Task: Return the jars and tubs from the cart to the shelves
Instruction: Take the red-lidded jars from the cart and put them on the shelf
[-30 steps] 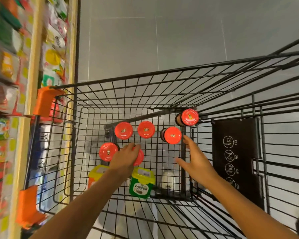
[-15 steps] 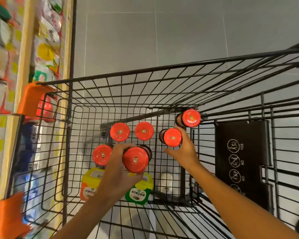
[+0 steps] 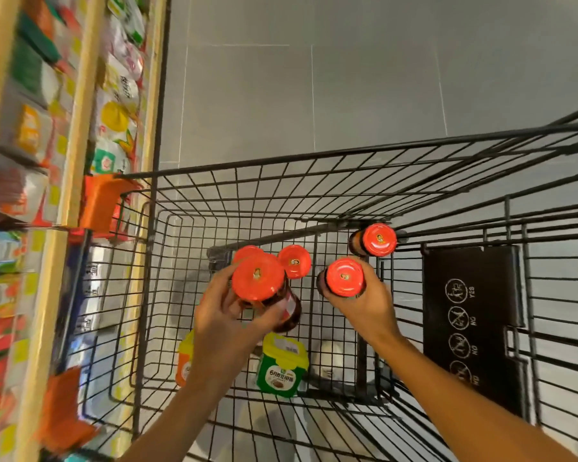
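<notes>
My left hand [image 3: 224, 331] grips a red-lidded jar [image 3: 259, 281] lifted above the floor of the black wire cart [image 3: 281, 161]. My right hand [image 3: 364, 305] is wrapped around a second red-lidded jar [image 3: 344, 277], also raised. Three more red-lidded jars stay in the cart: one [image 3: 294, 261] between my hands, one [image 3: 247, 252] partly hidden behind the left jar, one [image 3: 377, 240] at the far right corner. A green tub with a yellow lid [image 3: 282, 366] and an orange tub [image 3: 185, 361], half hidden by my left wrist, stand at the near side.
Shelves [image 3: 77, 105] with blurred packets run along the left, close against the cart. Orange plastic corner guards [image 3: 102, 200] sit on the cart's left rim. The folded black child seat panel [image 3: 471, 325] is at the right. Grey tiled floor [image 3: 314, 78] lies beyond.
My left hand has lifted its jar higher out of the group. My right hand has closed on another jar and raised it. The view has shifted towards the right.
</notes>
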